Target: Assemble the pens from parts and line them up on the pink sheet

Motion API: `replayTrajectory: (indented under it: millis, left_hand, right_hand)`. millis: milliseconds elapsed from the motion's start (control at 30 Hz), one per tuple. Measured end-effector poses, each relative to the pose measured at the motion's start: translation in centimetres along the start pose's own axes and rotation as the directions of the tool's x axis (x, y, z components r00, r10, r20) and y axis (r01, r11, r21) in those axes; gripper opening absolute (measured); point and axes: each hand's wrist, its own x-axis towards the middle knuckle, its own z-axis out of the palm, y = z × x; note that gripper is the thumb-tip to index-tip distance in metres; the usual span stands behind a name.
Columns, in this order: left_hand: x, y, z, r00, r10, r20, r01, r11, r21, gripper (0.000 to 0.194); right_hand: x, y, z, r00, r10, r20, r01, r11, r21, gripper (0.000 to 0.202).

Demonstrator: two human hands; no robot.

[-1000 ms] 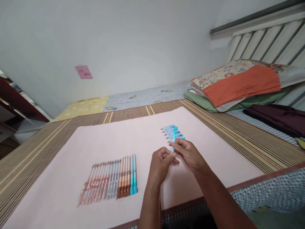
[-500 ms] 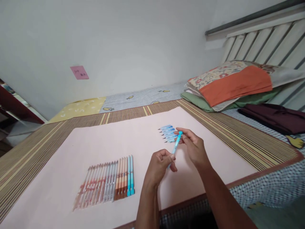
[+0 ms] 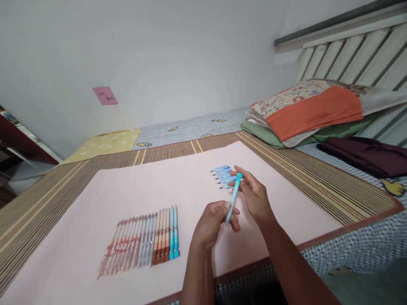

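Five blue pens (image 3: 224,177) laid mid-frame, sixteen rowed pens (image 3: 143,239) waiting lower left, both hands (image 3: 212,223) (image 3: 252,195) pinching one light-blue pen (image 3: 233,198) over pink sheet (image 3: 127,190).

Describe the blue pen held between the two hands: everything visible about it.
The blue pen is a slim, light-blue stick, plastic by the look, with a brighter turquoise end at the top. It is lifted above the pink sheet, tilted, its top end pointing away from the person. The right hand pinches the top end; the left hand grips the lower part, whose tip pokes out below the thumb. Any print on it is too small to read.
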Motion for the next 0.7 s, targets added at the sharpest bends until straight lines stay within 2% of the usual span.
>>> replayTrajectory:
  millis: [500,600,633,700]
  left_hand:
    - [-0.2,0.0,-0.9,1.000,-0.001,-0.028,0.002,1.000,0.014,0.047]
    - [-0.3,0.2,-1.3,0.998,0.001,-0.067,0.008,0.992,0.127,0.041]
    - [-0.3,0.2,-1.5,0.996,0.003,-0.088,0.012,0.985,0.173,0.039]
    - [-0.4,0.2,-2.0,0.991,0.004,-0.130,0.028,0.969,0.246,0.037]
  right_hand:
    - [0.1,-0.7,-0.7,0.997,-0.062,-0.052,0.056,0.993,-0.106,0.038]
    - [0.0,-1.4,-1.5,0.976,-0.191,0.108,0.214,0.940,-0.267,0.044]
    - [-0.1,-1.6,-1.9,0.950,-0.240,0.197,0.298,0.883,-0.363,0.047]
    - [-0.2,-1.6,-2.3,0.889,-0.288,0.355,0.448,0.705,-0.549,0.047]
